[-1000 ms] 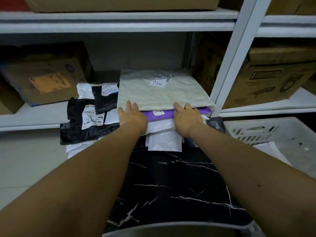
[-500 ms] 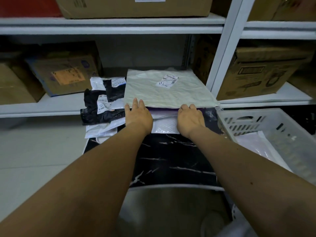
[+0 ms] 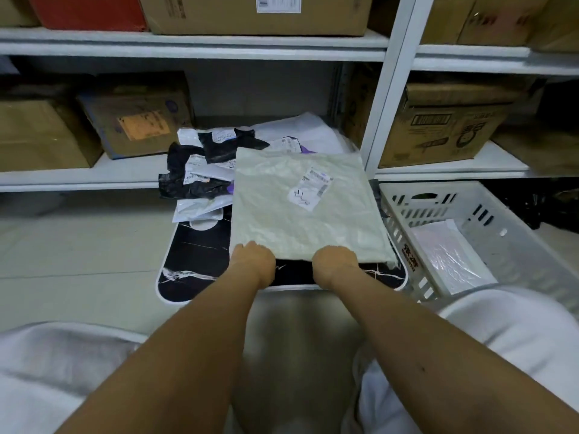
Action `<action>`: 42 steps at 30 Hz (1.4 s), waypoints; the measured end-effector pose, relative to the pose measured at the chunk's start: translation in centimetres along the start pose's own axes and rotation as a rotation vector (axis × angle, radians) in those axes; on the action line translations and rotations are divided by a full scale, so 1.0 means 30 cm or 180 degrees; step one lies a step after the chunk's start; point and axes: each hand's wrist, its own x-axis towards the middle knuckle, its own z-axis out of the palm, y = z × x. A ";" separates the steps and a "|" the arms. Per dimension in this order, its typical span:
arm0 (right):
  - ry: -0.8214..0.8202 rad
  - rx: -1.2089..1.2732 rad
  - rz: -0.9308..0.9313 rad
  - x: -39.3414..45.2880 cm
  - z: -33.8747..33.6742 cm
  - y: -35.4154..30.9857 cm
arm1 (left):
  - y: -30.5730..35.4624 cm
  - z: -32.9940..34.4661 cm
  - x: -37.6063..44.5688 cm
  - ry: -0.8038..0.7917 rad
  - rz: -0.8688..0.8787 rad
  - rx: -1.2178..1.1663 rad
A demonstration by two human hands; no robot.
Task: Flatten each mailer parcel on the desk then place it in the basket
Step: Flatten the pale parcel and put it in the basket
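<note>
Two hands: left hand (image 3: 254,264) and right hand (image 3: 334,265) are gripping the pale mailer's (image 3: 300,208) near edge, fingers curled under.
Mailer: lying over the desk (image 3: 194,261).
Basket (image 3: 513,233): sitting just right.

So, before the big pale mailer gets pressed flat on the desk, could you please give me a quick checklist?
1. Left hand grips the large pale green plastic mailer at its near edge: ok.
2. Right hand grips the same edge: ok.
3. Mailer lies fully on the black marble-pattern desk: not ok, its far part overlaps the pile.
4. Mailer flattened: cannot tell.
5. White slatted plastic basket has room: ok.
</note>
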 end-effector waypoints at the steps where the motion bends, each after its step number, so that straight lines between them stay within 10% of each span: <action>1: -0.0194 0.0040 -0.0053 -0.005 0.016 -0.011 | 0.001 0.019 -0.009 -0.0099 0.0018 -0.0105; 8: -0.0894 0.0211 -0.0035 0.017 0.086 -0.048 | -0.009 0.107 0.006 -0.0757 0.0054 -0.0454; 17: 0.1205 0.0401 -0.0023 0.154 0.167 -0.005 | 0.016 0.194 0.170 0.0726 -0.0239 -0.0695; 35: 0.0416 0.0459 -0.0300 0.248 0.397 0.049 | 0.064 0.356 0.271 0.0016 -0.0020 -0.0898; 42: 0.1344 0.0559 -0.0095 0.356 0.276 0.031 | 0.079 0.269 0.349 0.1007 -0.0157 -0.0605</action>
